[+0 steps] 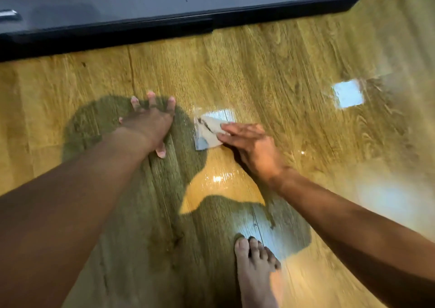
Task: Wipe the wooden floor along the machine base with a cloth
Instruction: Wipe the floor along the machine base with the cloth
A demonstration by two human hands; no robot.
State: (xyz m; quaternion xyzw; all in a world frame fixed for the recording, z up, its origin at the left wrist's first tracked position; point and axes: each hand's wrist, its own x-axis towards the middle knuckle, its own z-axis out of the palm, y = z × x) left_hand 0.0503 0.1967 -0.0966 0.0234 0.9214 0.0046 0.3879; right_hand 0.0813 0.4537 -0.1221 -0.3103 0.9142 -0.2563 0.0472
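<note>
A small pale grey cloth (207, 132) lies crumpled on the glossy wooden floor (270, 72) in the middle of the view. My right hand (251, 145) presses flat on its right part with straight fingers. My left hand (150, 121) rests on the bare floor to the left of the cloth, fingers spread, holding nothing. The dark grey machine base (164, 8) runs across the top, its black lower edge well beyond both hands. The picture is blurred by motion.
My bare foot (256, 272) stands on the floor at the bottom, below the right hand. Bright window reflections (348, 93) shine on the boards at the right. The machine base ends at the top right corner, with open floor beyond it.
</note>
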